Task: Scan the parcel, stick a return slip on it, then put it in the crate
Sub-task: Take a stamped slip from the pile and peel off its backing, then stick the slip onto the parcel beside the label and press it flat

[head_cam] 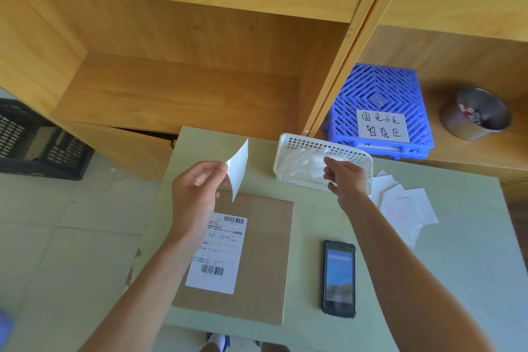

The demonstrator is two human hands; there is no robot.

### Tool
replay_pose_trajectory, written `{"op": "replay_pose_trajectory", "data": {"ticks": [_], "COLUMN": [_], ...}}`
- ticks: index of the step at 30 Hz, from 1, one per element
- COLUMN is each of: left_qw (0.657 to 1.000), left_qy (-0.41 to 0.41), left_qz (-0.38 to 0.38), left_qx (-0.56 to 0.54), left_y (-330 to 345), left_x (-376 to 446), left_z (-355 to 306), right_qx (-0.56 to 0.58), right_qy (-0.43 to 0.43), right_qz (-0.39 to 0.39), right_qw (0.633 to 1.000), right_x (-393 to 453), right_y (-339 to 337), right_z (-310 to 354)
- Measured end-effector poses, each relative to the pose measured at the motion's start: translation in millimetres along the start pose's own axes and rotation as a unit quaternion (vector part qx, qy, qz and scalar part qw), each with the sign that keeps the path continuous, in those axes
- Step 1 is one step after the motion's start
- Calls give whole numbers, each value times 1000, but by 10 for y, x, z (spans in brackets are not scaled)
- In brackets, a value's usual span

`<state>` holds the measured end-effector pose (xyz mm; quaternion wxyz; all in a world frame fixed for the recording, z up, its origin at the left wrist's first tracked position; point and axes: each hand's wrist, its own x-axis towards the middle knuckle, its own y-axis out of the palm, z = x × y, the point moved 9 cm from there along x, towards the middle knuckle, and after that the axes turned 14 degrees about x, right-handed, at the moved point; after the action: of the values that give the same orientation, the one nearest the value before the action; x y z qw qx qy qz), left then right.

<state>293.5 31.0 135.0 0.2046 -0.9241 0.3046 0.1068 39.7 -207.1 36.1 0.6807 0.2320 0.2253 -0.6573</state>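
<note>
A flat brown cardboard parcel [263, 251] lies on the pale green table [457, 251] with a white barcoded shipping label [217, 254] on its left half. My left hand [197, 188] pinches a white slip [239, 168] by its edge, held in the air above the parcel's far left corner. My right hand [347, 177] reaches over the white mesh basket [320, 146], its fingertips pinched together among the white papers inside; whether it holds one is unclear. A black handheld scanner [339, 277] rests screen-up to the right of the parcel.
A blue plastic crate [380, 94] with a handwritten sign stands on the low shelf behind the basket. A black crate [34, 140] sits on the floor at the left. Loose stamped slips [405, 206] lie right of the basket, and a metal cup [475, 113] of scraps stands on the shelf.
</note>
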Motion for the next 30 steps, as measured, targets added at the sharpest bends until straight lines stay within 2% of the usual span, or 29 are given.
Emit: {"op": "replay_pose_trajectory", "data": {"ticks": [5, 8, 11, 14, 17, 20, 26, 30], "left_qw": [1000, 998, 989, 962, 916, 881, 860, 886], "left_qy": [27, 61, 130, 233, 345, 411, 456, 418], "left_qz": [5, 1, -16, -36, -55, -74, -35, 2], "left_qx": [7, 18, 72, 138, 198, 224, 225, 202], "left_y": [-2, 3, -11, -27, -28, -23, 14, -24], "left_x": [-22, -45, -143, -294, -445, -522, -572, -506], "left_z": [-18, -69, -184, -363, -482, -472, -383, -284], "right_qx": [-1, -36, -98, -131, -158, -173, -201, -208], "right_qy": [-23, -47, -65, -85, -98, -106, -136, -175], "right_qz": [20, 92, 169, 202, 219, 214, 216, 215], "right_qw": [1000, 994, 979, 967, 958, 956, 946, 938], "right_x": [-266, -615, -1036, -1356, -1559, -1662, -1732, -1766], "right_y": [87, 358, 665, 874, 1029, 1080, 1100, 1092], "right_z": [85, 168, 210, 229, 195, 172, 181, 274]}}
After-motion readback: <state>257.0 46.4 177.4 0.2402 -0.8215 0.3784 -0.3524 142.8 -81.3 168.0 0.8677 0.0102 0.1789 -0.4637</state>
